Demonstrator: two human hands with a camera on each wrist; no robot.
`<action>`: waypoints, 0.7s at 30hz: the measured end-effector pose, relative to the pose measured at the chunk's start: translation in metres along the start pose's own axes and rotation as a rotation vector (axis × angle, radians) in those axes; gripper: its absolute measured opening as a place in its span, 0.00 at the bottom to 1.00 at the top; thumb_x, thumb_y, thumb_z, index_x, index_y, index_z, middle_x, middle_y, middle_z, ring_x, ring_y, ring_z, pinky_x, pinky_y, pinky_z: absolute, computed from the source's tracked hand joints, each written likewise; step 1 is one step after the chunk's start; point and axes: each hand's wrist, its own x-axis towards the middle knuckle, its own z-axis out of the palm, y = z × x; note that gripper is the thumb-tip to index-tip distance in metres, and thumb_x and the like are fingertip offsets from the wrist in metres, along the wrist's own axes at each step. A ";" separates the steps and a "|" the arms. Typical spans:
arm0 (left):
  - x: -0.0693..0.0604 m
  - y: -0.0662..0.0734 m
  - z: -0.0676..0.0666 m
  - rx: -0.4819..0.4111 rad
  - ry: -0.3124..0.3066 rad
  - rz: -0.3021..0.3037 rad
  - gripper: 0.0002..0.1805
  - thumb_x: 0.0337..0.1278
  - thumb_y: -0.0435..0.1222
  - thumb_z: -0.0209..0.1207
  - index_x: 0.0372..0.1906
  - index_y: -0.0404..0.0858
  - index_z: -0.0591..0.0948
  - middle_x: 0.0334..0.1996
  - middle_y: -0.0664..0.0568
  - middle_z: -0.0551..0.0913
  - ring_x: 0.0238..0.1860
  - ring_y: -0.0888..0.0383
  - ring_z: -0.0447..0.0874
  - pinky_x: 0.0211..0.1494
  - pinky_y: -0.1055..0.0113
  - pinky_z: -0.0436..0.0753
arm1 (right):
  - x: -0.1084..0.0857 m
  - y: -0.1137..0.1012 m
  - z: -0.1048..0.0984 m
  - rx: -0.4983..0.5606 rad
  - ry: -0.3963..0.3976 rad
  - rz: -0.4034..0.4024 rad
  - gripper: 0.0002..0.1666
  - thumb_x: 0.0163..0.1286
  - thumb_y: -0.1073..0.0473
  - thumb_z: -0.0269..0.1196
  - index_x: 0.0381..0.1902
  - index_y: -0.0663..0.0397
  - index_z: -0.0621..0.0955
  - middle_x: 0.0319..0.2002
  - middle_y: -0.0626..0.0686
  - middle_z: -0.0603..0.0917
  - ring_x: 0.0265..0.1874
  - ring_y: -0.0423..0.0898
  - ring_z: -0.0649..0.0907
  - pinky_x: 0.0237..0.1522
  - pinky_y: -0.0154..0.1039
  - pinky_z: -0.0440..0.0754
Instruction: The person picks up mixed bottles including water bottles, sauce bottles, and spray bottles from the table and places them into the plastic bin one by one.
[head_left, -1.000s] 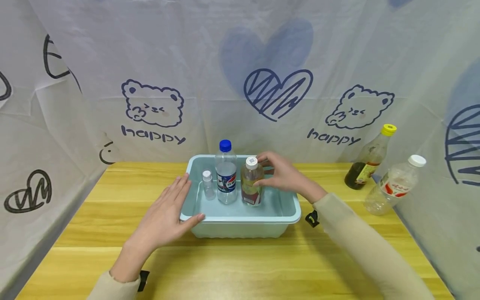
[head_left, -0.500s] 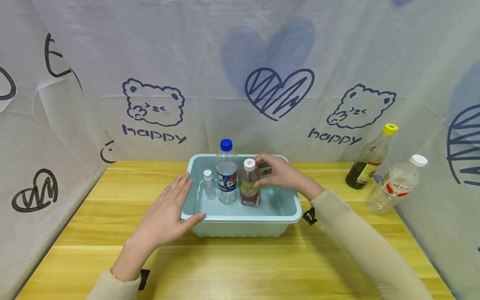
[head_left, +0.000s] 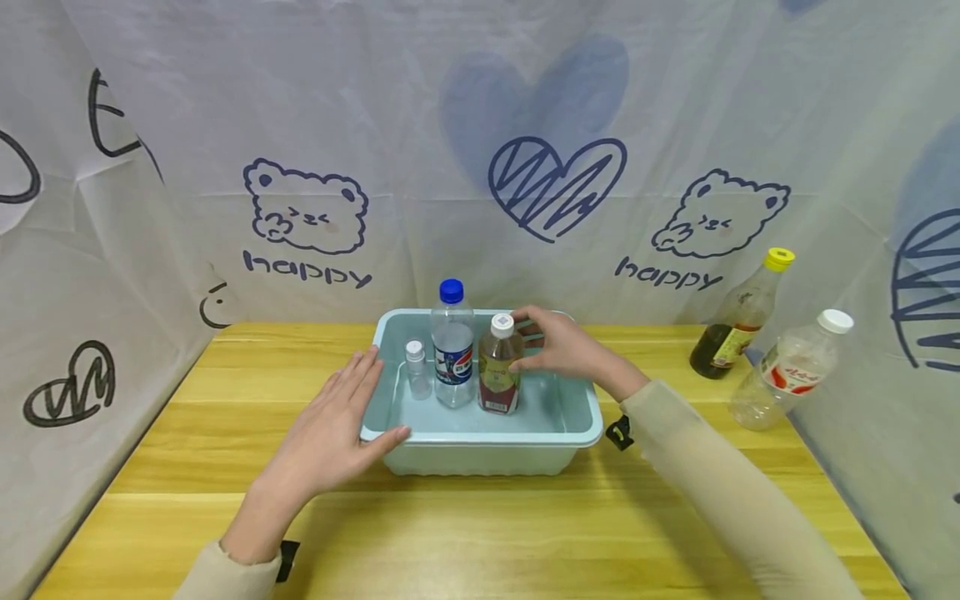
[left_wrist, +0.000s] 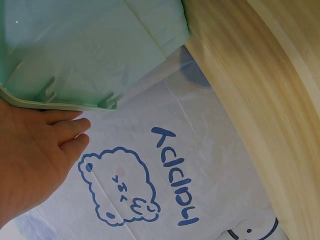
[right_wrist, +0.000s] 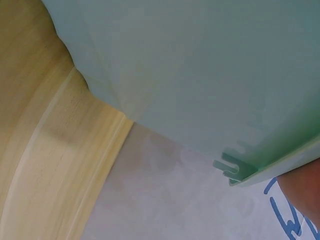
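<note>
A pale blue-green plastic basin (head_left: 480, 458) stands on the wooden table, with three bottles upright inside. My left hand (head_left: 330, 433) lies with straight fingers along its left rim, thumb over the front corner; the left wrist view shows these fingers (left_wrist: 70, 131) against the rim. My right hand (head_left: 566, 346) reaches over the right side and holds the white-capped drink bottle (head_left: 499, 379) from its right, thumb in front, fingertips partly hidden behind. Left of it are a blue-capped cola bottle (head_left: 453, 362) and a small clear bottle (head_left: 417, 371). The right wrist view shows mostly the basin's outer wall (right_wrist: 175, 65).
On the table (head_left: 480, 533) at the right stand a yellow-capped bottle (head_left: 735, 321) with dark liquid and a clear white-capped bottle (head_left: 787, 375) with a red and white label. A printed white cloth (head_left: 435, 167) hangs behind the table.
The drink bottle has shifted slightly left and turned, its label now facing more forward; its top has swung back a little to the right. The right hand has barely moved, the left hand stays put.
</note>
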 end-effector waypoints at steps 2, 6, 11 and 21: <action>0.000 0.000 0.000 0.000 0.001 -0.003 0.56 0.65 0.65 0.59 0.82 0.31 0.55 0.84 0.41 0.47 0.83 0.40 0.47 0.83 0.43 0.55 | 0.000 -0.001 0.000 0.003 -0.001 0.002 0.44 0.59 0.67 0.79 0.70 0.62 0.71 0.67 0.62 0.78 0.63 0.62 0.80 0.65 0.51 0.83; -0.001 0.001 0.000 0.000 0.008 0.001 0.56 0.65 0.64 0.60 0.82 0.31 0.55 0.84 0.41 0.47 0.83 0.39 0.48 0.83 0.42 0.55 | 0.000 -0.002 -0.001 0.001 0.001 0.005 0.46 0.59 0.65 0.79 0.71 0.62 0.70 0.68 0.62 0.77 0.63 0.62 0.80 0.65 0.52 0.82; -0.001 0.001 0.000 0.009 0.001 -0.001 0.57 0.65 0.67 0.57 0.82 0.30 0.56 0.84 0.42 0.46 0.83 0.38 0.48 0.83 0.42 0.55 | 0.000 -0.002 -0.001 0.009 0.001 0.007 0.47 0.59 0.64 0.79 0.73 0.61 0.69 0.69 0.62 0.76 0.65 0.62 0.79 0.67 0.53 0.80; -0.001 0.001 -0.001 0.006 -0.011 -0.007 0.57 0.66 0.69 0.55 0.82 0.31 0.55 0.84 0.43 0.45 0.83 0.39 0.47 0.83 0.43 0.54 | -0.002 0.000 -0.002 -0.001 0.024 -0.020 0.49 0.59 0.62 0.79 0.74 0.59 0.67 0.70 0.61 0.75 0.66 0.62 0.78 0.69 0.55 0.78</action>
